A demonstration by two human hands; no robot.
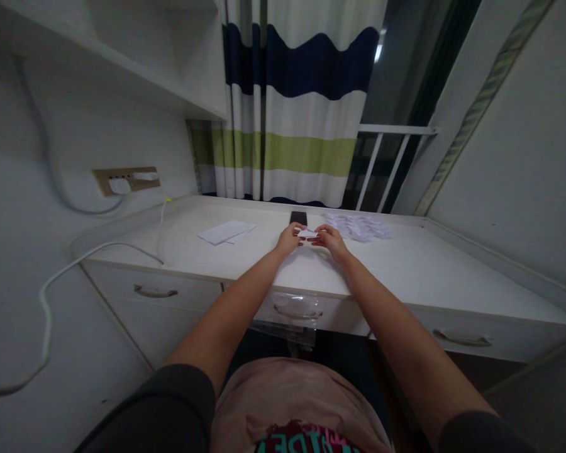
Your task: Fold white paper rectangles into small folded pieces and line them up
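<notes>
Between my two hands is a small folded piece of white paper (308, 233), held just over the desk. My left hand (290, 239) grips its left end, fingers closed on the edge. At the right end, my right hand (329, 240) pinches the same paper with thumb and fingers. A dark rectangular object (299, 218) lies just behind my left hand. Several folded white paper pieces (358, 226) are grouped on the desk to the right of my right hand. Flat white sheets (226, 231) lie to the left.
The white desk (453, 270) has drawers along its front. A white cable (117, 244) crosses its left edge, near a wall socket (126, 180) with plugs. Behind the desk hangs a striped curtain (311, 113), with a white railing (396, 129) beside it.
</notes>
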